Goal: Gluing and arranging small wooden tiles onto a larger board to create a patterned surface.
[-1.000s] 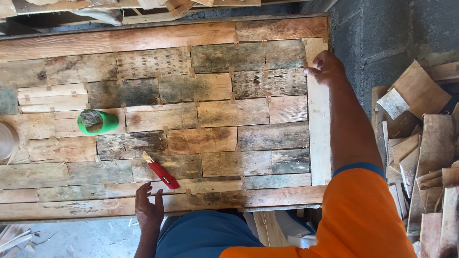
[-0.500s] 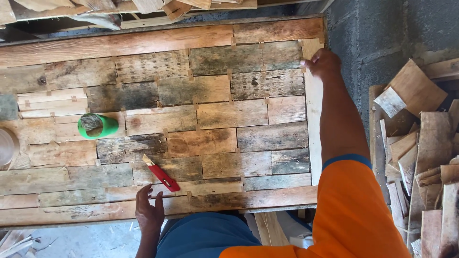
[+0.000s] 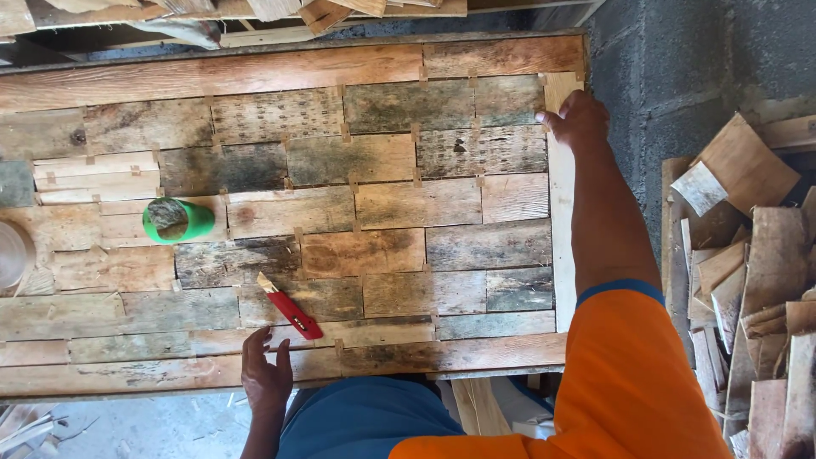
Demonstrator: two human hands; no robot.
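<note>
- The wooden panel (image 3: 374, 204), a patchwork of weathered boards, filled most of the view.
- The right hand (image 3: 580, 119) rested at the panel's far right corner, fingers curled loosely over the pale edge strip (image 3: 561, 246); no firm grasp could be seen.
- The left hand (image 3: 265, 374) lay flat on the panel's near edge, fingers spread, holding nothing.
- A red utility knife (image 3: 291, 309) lay on the panel just beyond the left hand, apart from it.
- A green cup (image 3: 177, 220) stood on the panel's left part.
- Wood offcuts (image 3: 748, 255) were stacked right of the panel.
</note>
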